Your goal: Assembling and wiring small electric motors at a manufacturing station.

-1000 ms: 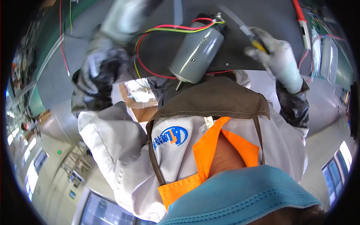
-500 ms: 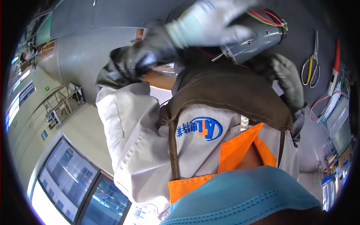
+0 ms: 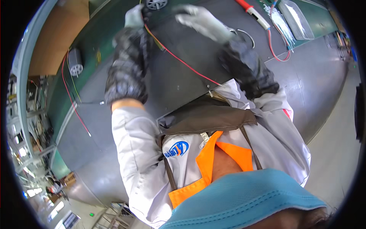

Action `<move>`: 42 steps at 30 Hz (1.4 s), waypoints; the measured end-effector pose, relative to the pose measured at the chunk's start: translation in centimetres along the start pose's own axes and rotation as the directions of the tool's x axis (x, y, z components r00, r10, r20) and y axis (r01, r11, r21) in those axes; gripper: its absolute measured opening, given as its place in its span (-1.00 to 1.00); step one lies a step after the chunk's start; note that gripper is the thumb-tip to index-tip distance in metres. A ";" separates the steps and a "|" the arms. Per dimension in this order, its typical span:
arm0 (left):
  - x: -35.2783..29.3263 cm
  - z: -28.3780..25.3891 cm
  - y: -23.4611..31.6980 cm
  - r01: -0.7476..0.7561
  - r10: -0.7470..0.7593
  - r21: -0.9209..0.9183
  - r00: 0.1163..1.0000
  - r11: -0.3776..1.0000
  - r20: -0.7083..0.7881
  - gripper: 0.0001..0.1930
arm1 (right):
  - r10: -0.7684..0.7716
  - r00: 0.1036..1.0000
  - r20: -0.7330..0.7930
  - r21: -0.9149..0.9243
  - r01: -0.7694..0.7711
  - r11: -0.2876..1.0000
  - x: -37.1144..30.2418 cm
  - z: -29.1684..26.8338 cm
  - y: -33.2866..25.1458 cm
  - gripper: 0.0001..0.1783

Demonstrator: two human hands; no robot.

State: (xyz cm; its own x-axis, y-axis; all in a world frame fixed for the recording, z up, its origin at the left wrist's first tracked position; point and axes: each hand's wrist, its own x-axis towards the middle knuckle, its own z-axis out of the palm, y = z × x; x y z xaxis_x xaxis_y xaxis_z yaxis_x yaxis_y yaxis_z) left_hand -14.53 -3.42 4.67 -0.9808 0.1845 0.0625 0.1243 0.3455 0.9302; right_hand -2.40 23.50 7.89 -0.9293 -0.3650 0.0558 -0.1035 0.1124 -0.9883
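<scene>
A grey cylindrical motor (image 3: pixel 156 4) with a slotted end face shows partly at the top edge. My left hand (image 3: pixel 133 17), in a whitish glove, is right beside it. Red and yellow-green wires (image 3: pixel 162 46) run past that hand and down across the dark mat towards my apron; whether its fingers grip them or the motor is hidden. My right hand (image 3: pixel 200 23), gloved and blurred, has its fingers stretched out to the left over the mat, with nothing seen in them. Near its wrist, the scissors' loop handle (image 3: pixel 249 37) sticks out from under the forearm.
On the right lie a red-and-white corded hand tool (image 3: pixel 253 15), loose white cable ties (image 3: pixel 281 24) and a clear tray (image 3: pixel 305 32). Another grey motor (image 3: pixel 75 61) with long wires stands on the left, near a brown cardboard panel (image 3: pixel 57 36).
My view has swung over the bench. The motor, earlier close before me under my left hand, is now at the top edge. My right hand has come up over the mat, fingers extended.
</scene>
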 end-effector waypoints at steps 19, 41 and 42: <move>-31.9 10.4 8.5 0.562 -0.353 -0.727 0.823 0.395 0.444 -0.53 | 0.365 0.900 0.237 -0.189 -0.326 0.926 -9.9 -6.2 -2.3 -0.73; -17.8 14.7 10.1 0.081 -0.263 -0.791 0.959 0.606 -0.103 -0.61 | -0.070 0.972 -0.223 0.076 0.089 0.993 -10.5 -0.8 -2.0 -0.50; -17.7 15.0 10.0 0.076 -0.253 -0.796 0.962 0.600 -0.099 -0.61 | -0.060 0.967 -0.247 0.139 0.097 0.986 -10.4 -0.6 -1.6 -0.52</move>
State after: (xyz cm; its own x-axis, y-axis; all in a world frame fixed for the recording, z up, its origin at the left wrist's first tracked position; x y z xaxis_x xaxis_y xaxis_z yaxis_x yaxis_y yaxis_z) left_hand 6.37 10.54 7.42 -0.9902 -0.0009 -0.1394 -0.1194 -0.5110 0.8512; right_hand 7.22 27.73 8.98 -0.9801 -0.1316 0.1486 -0.1427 -0.0529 -0.9883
